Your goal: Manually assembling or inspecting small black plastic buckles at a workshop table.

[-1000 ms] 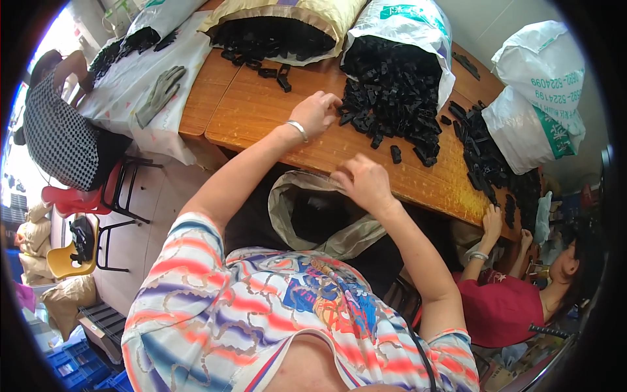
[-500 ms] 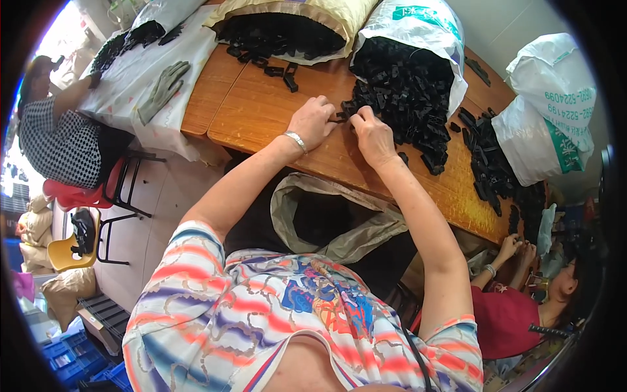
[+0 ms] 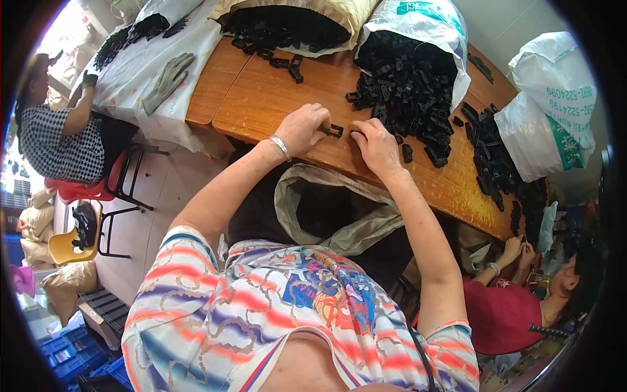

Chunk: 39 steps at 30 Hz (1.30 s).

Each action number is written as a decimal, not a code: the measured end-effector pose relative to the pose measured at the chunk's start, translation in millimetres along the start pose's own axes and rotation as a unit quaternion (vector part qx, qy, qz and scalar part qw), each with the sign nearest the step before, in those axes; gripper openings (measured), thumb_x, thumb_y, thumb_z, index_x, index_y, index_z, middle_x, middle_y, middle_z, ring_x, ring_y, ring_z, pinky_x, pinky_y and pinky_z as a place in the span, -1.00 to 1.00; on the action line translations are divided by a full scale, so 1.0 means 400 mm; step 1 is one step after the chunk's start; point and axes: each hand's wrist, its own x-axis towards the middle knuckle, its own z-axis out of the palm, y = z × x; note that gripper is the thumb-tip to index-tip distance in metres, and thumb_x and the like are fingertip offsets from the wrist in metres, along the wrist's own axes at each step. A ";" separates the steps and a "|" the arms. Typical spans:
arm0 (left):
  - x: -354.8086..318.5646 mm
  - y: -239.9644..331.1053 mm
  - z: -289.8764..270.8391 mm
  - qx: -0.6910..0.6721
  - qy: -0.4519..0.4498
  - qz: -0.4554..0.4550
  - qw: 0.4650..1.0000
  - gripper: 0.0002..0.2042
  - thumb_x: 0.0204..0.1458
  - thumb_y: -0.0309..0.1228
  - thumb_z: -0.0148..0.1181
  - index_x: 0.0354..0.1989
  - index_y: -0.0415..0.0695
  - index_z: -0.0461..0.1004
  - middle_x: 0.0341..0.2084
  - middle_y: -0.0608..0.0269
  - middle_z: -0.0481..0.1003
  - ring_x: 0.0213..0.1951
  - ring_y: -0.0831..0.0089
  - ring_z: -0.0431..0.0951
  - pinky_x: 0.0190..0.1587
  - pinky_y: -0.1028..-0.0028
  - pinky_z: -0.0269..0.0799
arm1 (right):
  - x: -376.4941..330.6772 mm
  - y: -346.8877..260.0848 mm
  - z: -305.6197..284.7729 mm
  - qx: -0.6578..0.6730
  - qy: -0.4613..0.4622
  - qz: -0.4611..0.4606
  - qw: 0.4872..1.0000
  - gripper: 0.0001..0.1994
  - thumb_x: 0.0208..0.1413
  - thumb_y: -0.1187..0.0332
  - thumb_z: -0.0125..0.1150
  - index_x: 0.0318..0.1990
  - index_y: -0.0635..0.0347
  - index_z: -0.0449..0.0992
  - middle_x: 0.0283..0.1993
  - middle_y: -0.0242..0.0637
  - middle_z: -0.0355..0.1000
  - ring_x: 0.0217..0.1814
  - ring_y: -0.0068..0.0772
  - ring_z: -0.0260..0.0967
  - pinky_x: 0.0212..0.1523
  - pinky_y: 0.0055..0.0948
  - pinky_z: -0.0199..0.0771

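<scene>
Over the near edge of the wooden table (image 3: 261,98), my left hand (image 3: 302,129) is closed on a small black plastic part (image 3: 333,130), a rectangular piece with an opening in it. Just to its right, my right hand (image 3: 380,149) is pinched on a small dark piece, mostly hidden by the fingers. A short gap separates the two hands. Beyond my right hand, a heap of black plastic parts (image 3: 408,95) spills from a white woven sack (image 3: 450,26). Below the table edge, at my lap, a beige sack (image 3: 287,212) hangs with its mouth open.
A tan sack (image 3: 356,16) of black parts lies at the back. More black pieces (image 3: 486,157) lie beside a white bag (image 3: 529,130) at right. A grey glove (image 3: 168,85) rests on the covered table. Co-workers sit at left (image 3: 62,144) and right (image 3: 503,313).
My hands have drawn apart, the left one shifting slightly left and down. The black part in my left hand now shows clear of my right fingers.
</scene>
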 end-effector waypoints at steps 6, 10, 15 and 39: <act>-0.010 0.013 -0.003 -0.029 0.011 -0.069 0.997 -0.74 -0.16 -0.47 0.38 -0.27 -0.14 0.49 -0.31 0.18 0.46 -0.16 0.16 0.44 -0.07 0.30 0.41 | -0.028 -0.004 0.000 -0.052 -0.004 -0.003 0.999 -0.72 -0.02 0.54 0.34 -0.10 0.25 0.55 -0.22 -0.16 0.46 -0.21 -0.05 0.49 -0.22 -0.25 0.51; -0.009 -0.007 0.013 -0.006 0.004 -0.058 0.998 -0.74 -0.17 -0.43 0.39 -0.25 -0.15 0.55 -0.26 0.17 0.47 -0.11 0.15 0.43 -0.03 0.30 0.40 | -0.008 -0.021 0.011 0.027 0.022 0.038 0.999 -0.76 -0.06 0.50 0.35 -0.18 0.18 0.56 -0.20 -0.14 0.46 -0.17 0.02 0.48 -0.19 -0.17 0.52; -0.011 -0.014 0.018 -0.003 0.012 -0.057 0.998 -0.74 -0.19 -0.42 0.40 -0.27 -0.15 0.57 -0.25 0.17 0.48 -0.11 0.15 0.43 -0.01 0.30 0.40 | 0.028 -0.057 0.051 0.040 0.035 -0.047 0.997 -0.74 -0.09 0.55 0.34 -0.17 0.21 0.56 -0.23 -0.16 0.46 -0.24 -0.02 0.49 -0.24 -0.23 0.52; 0.167 -0.031 0.041 -0.056 0.010 -0.062 0.996 -0.82 0.03 -0.48 0.18 -0.17 -0.17 0.54 -0.26 0.09 0.50 -0.21 0.19 0.56 -0.08 0.33 0.51 | -0.192 -0.122 -0.026 0.014 -0.078 -0.057 0.995 -0.78 -0.02 0.38 0.35 -0.18 0.17 0.57 -0.25 -0.18 0.44 -0.30 -0.05 0.51 -0.31 -0.19 0.53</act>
